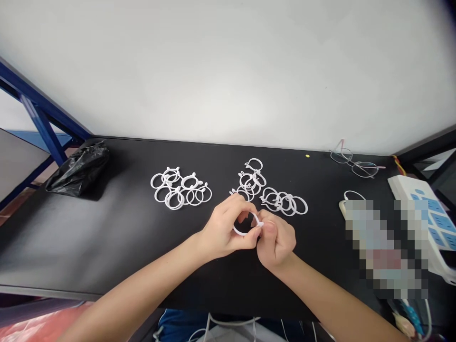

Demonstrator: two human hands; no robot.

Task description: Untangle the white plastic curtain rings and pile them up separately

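Both of my hands meet over the middle of the black table (107, 237), holding one white plastic ring (239, 232). My left hand (224, 228) curls round the ring's left side. My right hand (276, 240) pinches the ring's small tab end with thumb and forefinger. Just beyond my hands lies a loose pile of white rings (281, 202), with more rings (251, 178) behind it. A second pile of white rings (180, 187) lies further left.
A black plastic bag (80, 168) sits at the table's far left. Glasses (354, 164) lie at the back right by the white wall. A white and blue power strip (425, 211) and a white cable (352, 194) are at the right. A blue frame (42, 123) stands left.
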